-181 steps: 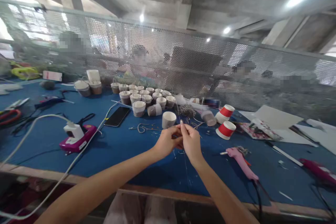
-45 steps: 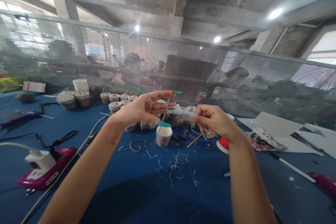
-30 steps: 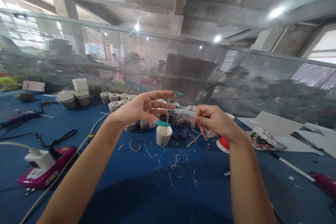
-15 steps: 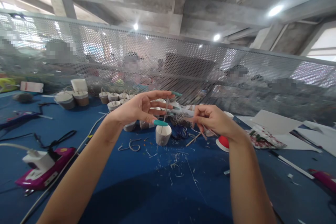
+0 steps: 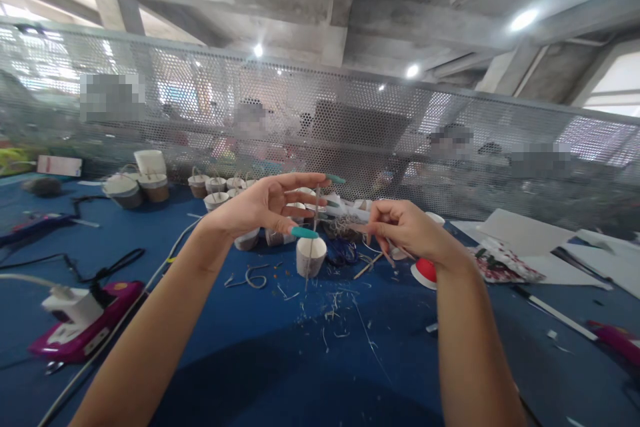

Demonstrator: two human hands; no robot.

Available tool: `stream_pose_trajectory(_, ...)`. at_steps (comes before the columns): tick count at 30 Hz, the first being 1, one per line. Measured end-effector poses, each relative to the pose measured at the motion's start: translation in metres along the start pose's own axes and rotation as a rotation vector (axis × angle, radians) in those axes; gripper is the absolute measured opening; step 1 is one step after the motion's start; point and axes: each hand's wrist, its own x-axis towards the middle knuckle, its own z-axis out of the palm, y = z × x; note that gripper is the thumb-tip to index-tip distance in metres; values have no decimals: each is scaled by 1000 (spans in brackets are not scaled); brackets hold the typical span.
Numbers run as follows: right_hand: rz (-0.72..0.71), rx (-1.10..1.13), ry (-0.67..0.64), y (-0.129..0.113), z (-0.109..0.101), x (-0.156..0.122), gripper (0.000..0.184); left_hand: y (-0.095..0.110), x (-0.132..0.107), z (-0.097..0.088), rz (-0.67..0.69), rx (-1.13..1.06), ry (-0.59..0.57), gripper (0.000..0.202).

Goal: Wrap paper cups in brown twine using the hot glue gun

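My left hand (image 5: 265,207) is raised above the blue table (image 5: 250,373), fingers stretched out sideways with teal nails. A thin pale strand (image 5: 309,268) is caught between those fingers and hangs down in front of a white paper cup (image 5: 314,252). My right hand (image 5: 410,230) is level with the left and a little apart from it, with thumb and fingers pinched on the other end of the strand. Short strand offcuts (image 5: 335,313) lie scattered on the table below both hands.
Several small cups (image 5: 215,190) cluster at the back left, and a red cup (image 5: 426,271) lies under my right wrist. A magenta glue gun (image 5: 80,333) with a white plug and cable sits at the left. Papers (image 5: 525,233) lie right. A perforated metal screen (image 5: 450,167) closes off the far edge, with people behind it.
Six seconds ago both hands were pinched together low over the table. They have since risen and parted. Over the last second they have hardly moved.
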Motion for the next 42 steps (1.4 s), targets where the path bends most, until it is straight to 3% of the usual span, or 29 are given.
stream_pose_trajectory(36, 27, -28, -2, 1, -1, 0, 33, 3, -2, -3, 23, 158, -30, 72)
stream_pose_trajectory(42, 42, -27, 96, -4, 1, 3, 35, 0, -1, 1, 111, 263, 23, 69)
